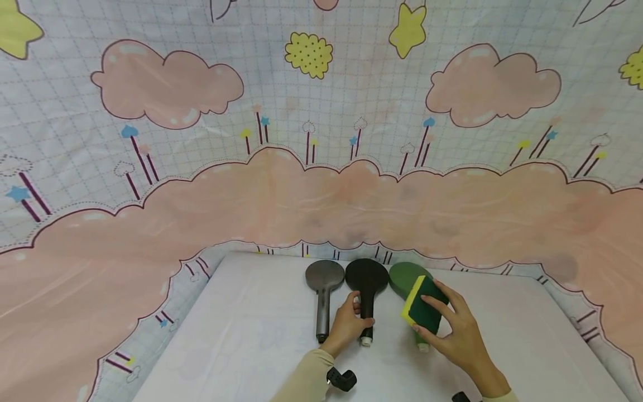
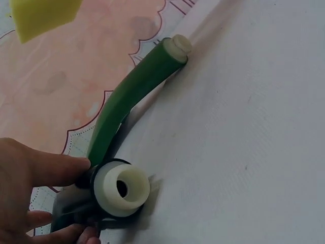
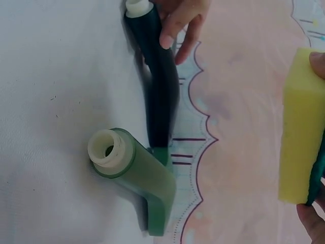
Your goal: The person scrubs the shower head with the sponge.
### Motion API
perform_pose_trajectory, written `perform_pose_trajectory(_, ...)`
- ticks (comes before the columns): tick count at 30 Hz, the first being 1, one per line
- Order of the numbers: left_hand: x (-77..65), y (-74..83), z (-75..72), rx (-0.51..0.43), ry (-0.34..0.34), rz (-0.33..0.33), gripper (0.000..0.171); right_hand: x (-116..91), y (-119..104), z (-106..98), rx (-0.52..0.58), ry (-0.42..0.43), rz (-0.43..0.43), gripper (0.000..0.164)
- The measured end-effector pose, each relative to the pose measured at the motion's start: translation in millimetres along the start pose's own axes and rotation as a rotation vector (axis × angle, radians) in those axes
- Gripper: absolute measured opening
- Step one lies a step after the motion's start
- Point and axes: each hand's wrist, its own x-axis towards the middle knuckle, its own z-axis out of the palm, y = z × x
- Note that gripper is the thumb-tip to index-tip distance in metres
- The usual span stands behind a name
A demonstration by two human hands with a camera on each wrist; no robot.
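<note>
Three handheld shower heads lie side by side with their handles toward me: a grey one (image 1: 324,274), a black one (image 1: 366,274) and a green one (image 1: 404,276). My left hand (image 1: 345,325) grips the black one by its handle, thumb on one side and fingers on the other. The left wrist view shows its white threaded end (image 2: 136,189) close up. A yellow sponge with a dark green scouring side (image 1: 428,307) is pinched by its edges in my right hand (image 1: 464,338). In the head view the sponge overlaps the green shower head, hiding much of its handle.
A white tabletop (image 1: 241,312) bears the shower heads near its far edge. Behind and around it hangs a cloth (image 1: 226,206) printed with pink clouds and stars. A dark device (image 1: 342,379) is strapped at the left wrist.
</note>
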Motion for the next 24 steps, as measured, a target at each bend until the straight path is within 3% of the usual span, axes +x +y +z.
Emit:
perform_pose_trajectory(12, 2.2, -5.6, 5.3, -0.054, 0.023, -0.048, 0.075, -0.4, 2.5, -0.6, -0.009, -0.015, 0.003, 0.069)
perform_pose_trajectory(18, 2.4, -4.6, 2.0, -0.290, -0.050, -0.069, 0.073, -0.9, 5.5, 3.0, 0.012, -0.007, -0.007, 0.069)
perform_pose_trajectory(24, 2.5, -5.0, 1.0, -0.551, -0.109, -0.166, 0.071, -0.9, 4.6, 1.4, 0.006, -0.021, 0.002, 0.070)
